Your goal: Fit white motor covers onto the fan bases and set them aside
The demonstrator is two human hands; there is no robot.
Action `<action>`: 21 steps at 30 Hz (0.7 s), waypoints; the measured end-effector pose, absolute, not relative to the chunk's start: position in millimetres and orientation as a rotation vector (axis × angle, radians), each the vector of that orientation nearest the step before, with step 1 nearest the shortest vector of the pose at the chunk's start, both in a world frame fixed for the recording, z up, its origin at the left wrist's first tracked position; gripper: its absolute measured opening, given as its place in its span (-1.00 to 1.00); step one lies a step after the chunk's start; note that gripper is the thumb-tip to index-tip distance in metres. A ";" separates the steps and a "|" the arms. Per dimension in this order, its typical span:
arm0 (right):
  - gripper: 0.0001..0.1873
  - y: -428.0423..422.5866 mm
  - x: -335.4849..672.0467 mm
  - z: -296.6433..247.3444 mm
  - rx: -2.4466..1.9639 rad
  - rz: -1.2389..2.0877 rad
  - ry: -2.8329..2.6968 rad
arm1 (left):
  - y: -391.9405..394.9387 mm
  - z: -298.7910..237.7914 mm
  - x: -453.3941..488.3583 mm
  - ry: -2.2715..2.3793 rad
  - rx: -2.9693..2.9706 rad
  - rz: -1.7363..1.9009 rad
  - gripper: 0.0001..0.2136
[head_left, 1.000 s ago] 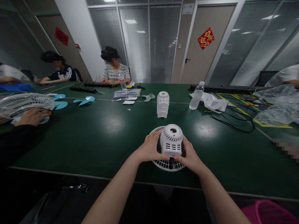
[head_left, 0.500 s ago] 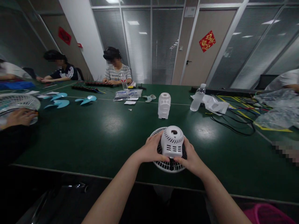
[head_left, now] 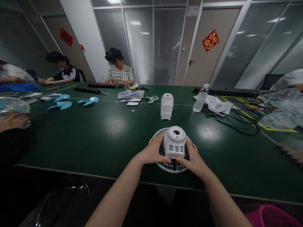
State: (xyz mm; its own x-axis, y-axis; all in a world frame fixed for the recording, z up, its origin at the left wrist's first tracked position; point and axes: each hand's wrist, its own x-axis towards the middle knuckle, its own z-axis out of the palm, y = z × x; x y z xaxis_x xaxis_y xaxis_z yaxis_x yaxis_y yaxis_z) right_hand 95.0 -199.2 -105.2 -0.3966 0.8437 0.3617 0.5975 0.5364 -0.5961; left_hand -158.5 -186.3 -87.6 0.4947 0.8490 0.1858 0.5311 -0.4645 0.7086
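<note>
Between my two hands sits a white fan motor housing [head_left: 175, 140], with vent slots and a dark hole near its top. It stands over a round white fan grille [head_left: 163, 166] lying on the green table. My left hand [head_left: 155, 151] grips the housing's left side, thumb along its lower front edge. On the opposite side my right hand [head_left: 193, 156] holds it the same way. Dark parts show under the housing's front edge, partly hidden by my thumbs. Farther back, a second white housing [head_left: 167, 106] stands upright, touched by neither hand.
Blue fan blades [head_left: 60, 105] lie at the left, near another person's hand [head_left: 15, 121] on a white grille [head_left: 16, 104]. A water bottle [head_left: 201, 98], white plastic bag [head_left: 219, 105] and black cables [head_left: 246, 129] are at the right. Packets [head_left: 129, 95] lie farther back.
My hands and the housing stay almost in place. At the left, the other person's hand and grille have shifted slightly further left.
</note>
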 end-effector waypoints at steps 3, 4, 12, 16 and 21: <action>0.01 -199.4 97.0 -111.7 -1.164 0.482 -2.129 | -188.7 -88.1 -160.6 1.108 2.154 0.731 0.18; 0.03 -199.9 98.1 -113.7 -1.167 0.476 -2.127 | -189.8 -87.9 -161.3 1.098 2.139 0.747 0.21; -0.14 -205.7 109.5 -112.9 -1.101 0.557 -1.878 | -211.6 -87.8 -163.0 1.046 1.916 1.132 -0.15; -0.47 -199.9 113.8 -113.3 -1.263 0.515 -1.559 | -243.4 -102.5 -148.2 1.278 1.843 1.327 -0.47; -0.56 -191.2 118.8 -118.0 -1.518 0.436 -1.356 | -285.5 -116.2 -104.3 1.665 1.823 1.300 -0.26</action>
State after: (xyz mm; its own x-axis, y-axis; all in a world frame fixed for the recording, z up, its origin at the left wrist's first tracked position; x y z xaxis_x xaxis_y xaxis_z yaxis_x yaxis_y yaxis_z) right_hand 118.8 -191.2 -118.0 0.3027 0.8901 0.3407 0.5246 0.1429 -0.8393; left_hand -104.3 -285.5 -116.2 -0.1113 0.9165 0.3843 0.5954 -0.2482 0.7641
